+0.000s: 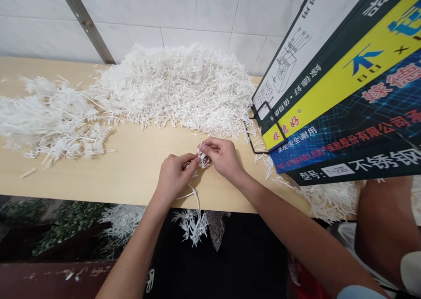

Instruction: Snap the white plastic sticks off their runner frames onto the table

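Tiled wall (197,5) behind strands (184,88) on table (128,167).

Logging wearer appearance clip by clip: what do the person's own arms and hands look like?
The left hand and right hand are ungloved, with no watch or bracelet visible. The left forearm and right forearm are uncovered; a light blue sleeve edge shows on the right arm. No left sleeve is in view.
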Available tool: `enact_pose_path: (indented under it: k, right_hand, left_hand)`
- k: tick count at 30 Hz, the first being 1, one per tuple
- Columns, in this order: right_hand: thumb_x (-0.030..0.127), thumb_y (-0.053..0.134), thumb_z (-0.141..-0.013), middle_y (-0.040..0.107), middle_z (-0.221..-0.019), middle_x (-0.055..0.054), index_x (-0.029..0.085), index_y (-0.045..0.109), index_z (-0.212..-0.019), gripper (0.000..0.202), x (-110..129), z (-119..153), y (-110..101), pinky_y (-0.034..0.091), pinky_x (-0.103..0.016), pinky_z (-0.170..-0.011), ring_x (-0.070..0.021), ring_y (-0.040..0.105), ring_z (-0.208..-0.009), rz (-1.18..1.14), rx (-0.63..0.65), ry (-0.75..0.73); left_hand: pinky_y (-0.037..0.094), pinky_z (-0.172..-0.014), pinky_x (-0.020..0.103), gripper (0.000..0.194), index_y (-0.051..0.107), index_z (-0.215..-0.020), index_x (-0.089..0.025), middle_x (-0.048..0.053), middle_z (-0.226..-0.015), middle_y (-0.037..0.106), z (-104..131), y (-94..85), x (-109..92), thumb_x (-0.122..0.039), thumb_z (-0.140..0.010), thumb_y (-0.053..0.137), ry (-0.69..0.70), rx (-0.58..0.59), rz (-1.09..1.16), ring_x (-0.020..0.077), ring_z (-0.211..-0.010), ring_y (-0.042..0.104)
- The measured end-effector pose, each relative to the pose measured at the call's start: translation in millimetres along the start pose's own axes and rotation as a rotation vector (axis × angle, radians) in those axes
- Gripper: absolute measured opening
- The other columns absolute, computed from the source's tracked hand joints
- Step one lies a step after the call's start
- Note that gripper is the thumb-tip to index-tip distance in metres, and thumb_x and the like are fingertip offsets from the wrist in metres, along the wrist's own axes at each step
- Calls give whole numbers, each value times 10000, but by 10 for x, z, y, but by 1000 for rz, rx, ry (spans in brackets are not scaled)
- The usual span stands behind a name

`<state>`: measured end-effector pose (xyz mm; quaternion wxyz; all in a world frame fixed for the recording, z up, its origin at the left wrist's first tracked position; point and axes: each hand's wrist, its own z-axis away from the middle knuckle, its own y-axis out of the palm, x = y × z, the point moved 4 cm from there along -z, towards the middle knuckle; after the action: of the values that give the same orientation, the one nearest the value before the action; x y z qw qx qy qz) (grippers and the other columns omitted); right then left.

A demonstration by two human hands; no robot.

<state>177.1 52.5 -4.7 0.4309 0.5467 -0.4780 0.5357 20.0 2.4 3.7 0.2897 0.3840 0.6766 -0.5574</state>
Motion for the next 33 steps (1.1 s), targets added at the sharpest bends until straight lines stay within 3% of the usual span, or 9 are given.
enact_pose_path:
  k: [5, 8, 10, 12, 16, 20, 25, 30, 33]
  right_hand:
    - [468, 741, -865, 623, -674, 9, 191, 638, -823, 299, -78, -130, -169, 494, -227, -450, -99, 547, -483, -250, -244, 12]
    - [397, 751, -869, 725, -954, -51, 205, 703, -999, 237, -34, -147, -120, 557, -237, -524, -134, 644, -670, -118, -154, -95]
    - [375, 700, -919, 705, -1240, -88, 234, 721, -1175, 293, 19, -103, -82, 576, -251, -574, -174, 688, -856, 21, -114, -173]
    - [392, 589, -1003, 679, -1326, -93, 241, 723, -1248, 318, 84, -31, -79, 581, -278, -643, -197, 690, -955, 133, -134, -252]
    - [467, 641, -993, 773, -1030, -63, 231, 786, -1142, 315, 140, 77, -4, 538, -307, -755, -202, 695, -888, 351, 83, -270]
    - [415, 672, -973, 739, -769, -18, 206, 807, -860, 274, 133, 94, 51, 440, -270, -654, -157, 629, -707, 409, 222, -223]
    - [330, 666, -933, 609, -583, 1, 171, 724, -693, 294, 90, 55, -24, 360, -267, -561, -134, 523, -574, 388, 64, -176]
    - [444, 566, -991, 624, -634, -30, 185, 650, -689, 406, -10, -50, -199, 424, -273, -572, -158, 558, -607, 215, -266, -157]
    - [437, 598, -990, 725, -816, -56, 189, 719, -884, 296, 4, -84, -150, 508, -296, -688, -180, 636, -734, 215, -193, -195]
  left_hand:
    - [382, -707, 311, 225, 764, -742, -245, 16, -682, 737, 56, -13, -13, -283, -895, 603, -1, 111, -144, 196, -649, 562]
    - [393, -703, 295, 271, 750, -813, -235, 3, -741, 749, 70, -46, -13, -358, -954, 554, -71, 97, -91, 186, -696, 600]
    - [389, -673, 281, 298, 732, -837, -225, -2, -725, 730, 64, -52, -13, -414, -972, 546, -107, 69, -49, 174, -679, 601]
    - [385, -649, 270, 306, 704, -847, -213, -8, -695, 702, 55, -49, -10, -441, -977, 546, -131, 35, -8, 161, -649, 597]
    - [372, -638, 260, 319, 683, -873, -206, -14, -688, 681, 50, -41, 5, -468, -986, 540, -151, -7, 25, 154, -641, 602]
    - [363, -671, 272, 333, 711, -886, -215, -11, -675, 685, 54, -22, -16, -442, -1011, 501, -117, 60, -59, 158, -627, 567]
    - [372, -730, 296, 268, 726, -879, -227, -14, -649, 682, 28, 5, -72, -346, -997, 518, -41, 134, -112, 167, -630, 551]
    - [367, -711, 293, 236, 696, -785, -216, 8, -708, 710, 37, 3, -27, -321, -947, 562, -62, 159, -102, 192, -727, 594]
    - [362, -681, 285, 267, 692, -813, -215, 3, -718, 701, 48, -12, 7, -377, -967, 546, -115, 101, -44, 179, -700, 591]
